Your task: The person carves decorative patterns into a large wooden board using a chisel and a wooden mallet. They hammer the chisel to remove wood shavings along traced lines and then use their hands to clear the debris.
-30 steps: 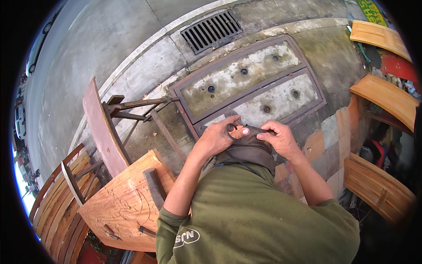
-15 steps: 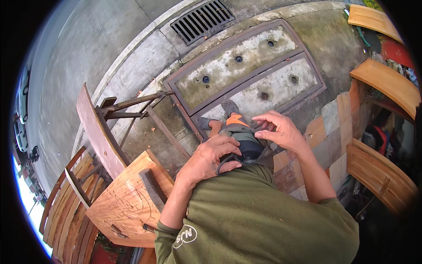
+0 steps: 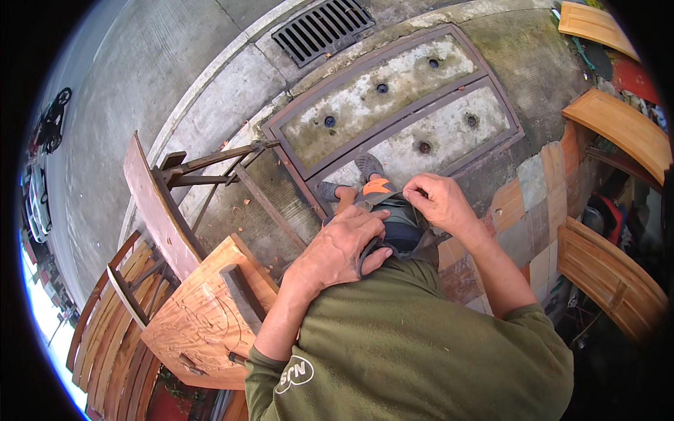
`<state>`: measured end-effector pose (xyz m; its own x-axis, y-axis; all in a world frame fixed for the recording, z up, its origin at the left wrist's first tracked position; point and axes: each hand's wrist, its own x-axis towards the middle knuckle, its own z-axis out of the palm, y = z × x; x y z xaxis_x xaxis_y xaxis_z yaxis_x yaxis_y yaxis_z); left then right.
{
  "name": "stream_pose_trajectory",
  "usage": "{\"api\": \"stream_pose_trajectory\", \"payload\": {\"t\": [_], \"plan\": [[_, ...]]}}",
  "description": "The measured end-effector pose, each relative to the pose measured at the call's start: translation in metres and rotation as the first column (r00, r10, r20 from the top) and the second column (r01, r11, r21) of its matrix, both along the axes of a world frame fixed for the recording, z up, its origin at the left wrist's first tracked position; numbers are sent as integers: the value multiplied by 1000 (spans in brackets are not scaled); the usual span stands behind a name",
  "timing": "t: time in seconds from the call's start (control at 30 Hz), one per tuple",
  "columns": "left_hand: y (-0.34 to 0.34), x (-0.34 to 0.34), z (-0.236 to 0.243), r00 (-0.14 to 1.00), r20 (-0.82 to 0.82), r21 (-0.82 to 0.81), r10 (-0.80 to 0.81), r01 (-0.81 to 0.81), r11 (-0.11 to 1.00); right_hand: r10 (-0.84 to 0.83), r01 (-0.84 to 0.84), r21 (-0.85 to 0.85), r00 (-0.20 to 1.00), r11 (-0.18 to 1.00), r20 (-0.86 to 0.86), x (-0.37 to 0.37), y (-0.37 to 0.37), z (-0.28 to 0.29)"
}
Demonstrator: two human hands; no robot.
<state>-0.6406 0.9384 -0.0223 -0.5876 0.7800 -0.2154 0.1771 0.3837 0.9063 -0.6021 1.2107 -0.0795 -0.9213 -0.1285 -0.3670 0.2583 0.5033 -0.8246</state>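
At my waist, my left hand (image 3: pixel 344 249) curls over a dark cord or strap (image 3: pixel 371 252) on the dark waist garment (image 3: pixel 400 235). My right hand (image 3: pixel 434 200) pinches the edge of dark cloth, perhaps the same garment, a little higher and to the right. My olive shirt (image 3: pixel 407 337) fills the lower middle. Below my hands show my feet in grey shoes (image 3: pixel 367 165) and an orange patch (image 3: pixel 376 186) on one leg. What lies under the fingers of my left hand is partly hidden.
A carved wooden board (image 3: pixel 196 323) with tools, a pinkish board on a wooden stand (image 3: pixel 158 203) and stacked planks (image 3: pixel 105 323) stand left. Wooden panels (image 3: pixel 611 281) line the right. A framed concrete cover (image 3: pixel 382 112), drain grate (image 3: pixel 323 31), kerb, road and parked vehicles (image 3: pixel 38 203) lie beyond.
Both hands have moved apart and lower at the left; the right opened, then closed on cloth. My feet and orange patch came into view below the garment.
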Motion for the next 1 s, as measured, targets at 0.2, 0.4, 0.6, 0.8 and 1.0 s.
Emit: {"api": "stream_pose_trajectory", "payload": {"t": [0.2, 0.4, 0.6, 0.8, 1.0], "plan": [[3, 1, 0, 1000, -24, 3, -20, 20, 1000, -30, 32, -37, 998, 999, 51, 4, 5, 1], [5, 5, 0, 999, -25, -4, -30, 30, 1000, 41, -36, -93, 998, 995, 52, -1, 9, 6], [12, 8, 3, 999, -18, 5, -38, 38, 999, 324, -325, -9, 946, 946, -6, -17, 1, -3], [14, 11, 1, 999, -39, 17, -33, 33, 999, 500, -517, 126, 854, 846, 145, -36, -9, -22], [11, 14, 1, 999, -24, 22, 29, -28, 999, 307, -271, -180, 925, 946, 224, -31, 3, -25]]}}
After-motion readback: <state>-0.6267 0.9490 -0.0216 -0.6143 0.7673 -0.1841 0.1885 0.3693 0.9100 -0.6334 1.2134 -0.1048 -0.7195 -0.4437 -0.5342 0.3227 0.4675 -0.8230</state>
